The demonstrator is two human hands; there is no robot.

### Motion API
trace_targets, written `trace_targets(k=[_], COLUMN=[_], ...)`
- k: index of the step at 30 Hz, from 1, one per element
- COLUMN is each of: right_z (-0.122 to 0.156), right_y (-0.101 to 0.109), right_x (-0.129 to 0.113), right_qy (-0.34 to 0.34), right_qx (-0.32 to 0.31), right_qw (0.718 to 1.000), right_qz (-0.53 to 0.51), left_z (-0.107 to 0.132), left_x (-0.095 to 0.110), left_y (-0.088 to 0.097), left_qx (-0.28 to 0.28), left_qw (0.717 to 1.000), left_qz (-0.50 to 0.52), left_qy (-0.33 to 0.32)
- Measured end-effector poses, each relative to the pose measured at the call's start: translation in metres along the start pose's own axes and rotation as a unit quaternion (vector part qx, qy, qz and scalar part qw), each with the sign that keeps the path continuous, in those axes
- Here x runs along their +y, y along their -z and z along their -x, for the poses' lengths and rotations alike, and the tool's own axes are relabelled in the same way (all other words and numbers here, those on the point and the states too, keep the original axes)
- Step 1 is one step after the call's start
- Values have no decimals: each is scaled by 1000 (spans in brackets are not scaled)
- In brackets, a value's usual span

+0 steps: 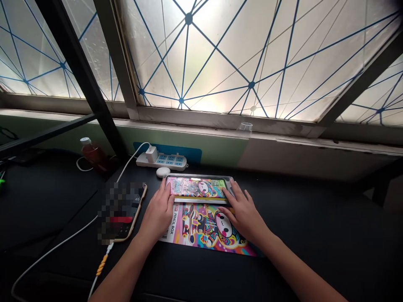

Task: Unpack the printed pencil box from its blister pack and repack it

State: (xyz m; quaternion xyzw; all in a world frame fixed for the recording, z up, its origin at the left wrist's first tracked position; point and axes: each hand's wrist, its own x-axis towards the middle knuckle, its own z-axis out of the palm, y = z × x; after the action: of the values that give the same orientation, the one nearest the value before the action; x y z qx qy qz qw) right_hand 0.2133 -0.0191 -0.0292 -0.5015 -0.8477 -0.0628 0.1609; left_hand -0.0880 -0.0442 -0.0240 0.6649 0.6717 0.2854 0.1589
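Observation:
A colourful cartoon-printed pencil box (197,187) lies on the black desk (315,235), in a clear plastic tray or wrap. My left hand (159,212) grips its left end with fingers curled round the edge. My right hand (242,212) holds its right end, fingers partly spread over the corner. Just in front of the box, between my hands, lies a matching printed cardboard sleeve (204,228) marked "PENCIL BOX".
A phone (124,214) on a white charging cable (63,243) lies left of my left hand. Behind the box sit a white power strip (162,160), a small white case (163,172) and a red-liquid bottle (92,154). A window runs along the desk's far edge.

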Motion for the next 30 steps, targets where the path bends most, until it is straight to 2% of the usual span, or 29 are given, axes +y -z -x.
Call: trace_targets(k=[3,5,7,9,12,15,18,24,27,30], right_z=[2,5,9,13,17,17,16,12,11,10], right_y=[9,15,19,18,15,12,12,8,8,17], right_x=[-9,-19,-32,-44,-53,-52,-49,-56,-58,-50], right_qy=[40,96,143,152,121,100,61,-10,-38,-52], right_qx=[71,102,82,22,-58,-102,-95,-41,-49,-75], right_qw=[997,988,979,976,976,976,983,996,996,992], right_qz=[-15,-64,-119,-156,-171,-164,-143,-74,-58,-84], left_z=[5,5,-1,-12,-34,-52,-58,-56,-56,-57], left_x=[8,18,33,49,67,70,62,52,53,52], left_y=[2,4,5,1,-14,-31,-38,-33,-33,-32], left_qx=[36,54,42,7,-37,-41,-55,-70,-77,-84], left_qw=[995,987,984,982,980,980,978,971,968,968], left_qz=[-96,-142,-147,-132,-147,-162,-167,-187,-192,-189], left_qy=[-17,-48,-96,-133,-125,-104,-109,-130,-140,-141])
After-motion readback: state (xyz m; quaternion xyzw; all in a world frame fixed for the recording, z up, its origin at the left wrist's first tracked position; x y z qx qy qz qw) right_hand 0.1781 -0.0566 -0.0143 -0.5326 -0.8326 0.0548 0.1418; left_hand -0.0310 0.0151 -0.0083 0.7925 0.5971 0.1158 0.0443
